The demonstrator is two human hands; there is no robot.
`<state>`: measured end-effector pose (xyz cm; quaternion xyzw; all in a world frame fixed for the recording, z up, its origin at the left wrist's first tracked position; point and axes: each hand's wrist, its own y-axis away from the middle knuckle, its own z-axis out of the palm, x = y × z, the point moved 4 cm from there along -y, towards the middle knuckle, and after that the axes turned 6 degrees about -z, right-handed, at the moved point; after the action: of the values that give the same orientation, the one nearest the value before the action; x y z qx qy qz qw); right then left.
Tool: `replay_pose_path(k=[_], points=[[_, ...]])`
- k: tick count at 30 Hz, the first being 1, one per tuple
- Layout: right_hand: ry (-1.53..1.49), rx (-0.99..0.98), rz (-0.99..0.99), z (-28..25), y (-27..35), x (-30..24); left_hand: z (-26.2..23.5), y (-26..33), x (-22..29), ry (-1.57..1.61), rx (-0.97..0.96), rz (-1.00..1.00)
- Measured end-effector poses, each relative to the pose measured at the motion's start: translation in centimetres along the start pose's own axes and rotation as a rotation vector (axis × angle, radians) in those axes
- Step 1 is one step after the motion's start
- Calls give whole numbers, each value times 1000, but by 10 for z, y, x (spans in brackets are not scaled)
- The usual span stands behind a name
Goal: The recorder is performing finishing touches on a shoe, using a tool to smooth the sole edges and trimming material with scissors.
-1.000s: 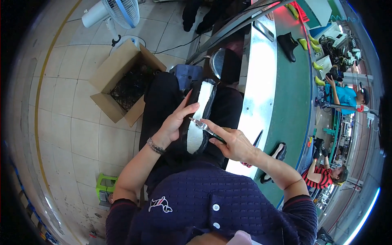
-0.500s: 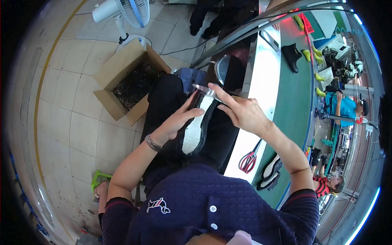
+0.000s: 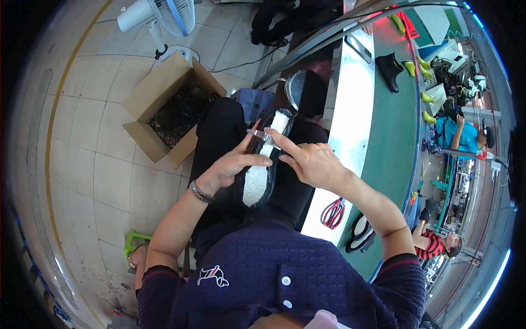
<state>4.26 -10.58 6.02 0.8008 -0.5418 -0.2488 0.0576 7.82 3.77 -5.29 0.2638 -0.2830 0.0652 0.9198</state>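
Observation:
Sole side up over my lap lies a black shoe [image 3: 255,183] with a white underside and a black rim. My left hand [image 3: 233,165] is closed round the shoe's side, its thumb laid across the white underside. A short, flat metal tool [image 3: 259,134] crosses the shoe between its middle and its far end. My right hand [image 3: 315,163] grips this tool, index finger stretched along it; its exact kind is hard to make out.
At my left an open cardboard box [image 3: 143,98] holds black scraps, near a white fan [image 3: 171,16]. On my right run a white bench top [image 3: 350,109] with red-handled scissors [image 3: 332,214] and a green conveyor belt [image 3: 390,137] carrying a black boot [image 3: 390,72] and another shoe [image 3: 360,234].
The metal tool and my right hand have moved nearer to me along the shoe, uncovering its far end. My left hand has shifted slightly nearer too and still holds the shoe.

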Motion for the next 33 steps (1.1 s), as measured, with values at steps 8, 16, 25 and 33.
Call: replay_pose_path(k=[8, 16, 25, 33], points=[[-46, -68, 9, 15, 8, -5, -4, 8, -22, 48, -68, 42], [-7, -78, 16, 5, 7, -14, 9, 24, -47, 257, 92, 144], [93, -169, -16, 5, 12, -31, 11, 32, -47, 115, 9, 185], [-1, -67, -20, 24, 21, -25, 11, 31, -64, 300, 43, 226]])
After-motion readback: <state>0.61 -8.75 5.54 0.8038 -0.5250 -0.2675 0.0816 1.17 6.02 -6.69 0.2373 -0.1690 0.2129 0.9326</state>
